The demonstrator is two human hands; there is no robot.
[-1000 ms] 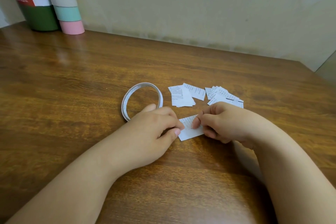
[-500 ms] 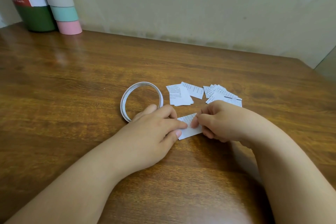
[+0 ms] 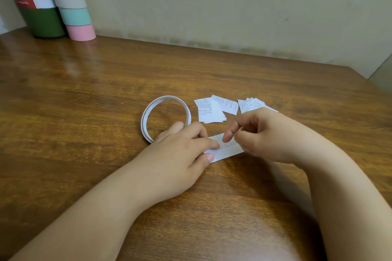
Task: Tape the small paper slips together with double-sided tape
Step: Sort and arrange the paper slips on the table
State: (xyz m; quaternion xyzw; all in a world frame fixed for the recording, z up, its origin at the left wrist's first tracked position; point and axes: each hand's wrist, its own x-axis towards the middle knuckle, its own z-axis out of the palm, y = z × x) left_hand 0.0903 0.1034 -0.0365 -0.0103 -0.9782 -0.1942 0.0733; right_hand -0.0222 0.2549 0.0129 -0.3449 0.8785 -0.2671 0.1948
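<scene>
A small printed paper slip lies flat on the wooden table between my hands. My left hand presses its left end down with thumb and forefinger. My right hand hovers over its right end, forefinger and thumb pinched close together just above the paper; whether they hold anything is too small to tell. A thin white roll of double-sided tape lies just behind my left hand. Loose slips and a fanned pile of slips lie behind my right hand.
A dark green cylinder with a red and white label and a pastel striped cylinder stand at the back left against the wall. The table's right edge runs off at the far right.
My right hand has lifted off the slip's right end, its forefinger and thumb now raised above the paper. My left hand stays pressing the slip's left end.
</scene>
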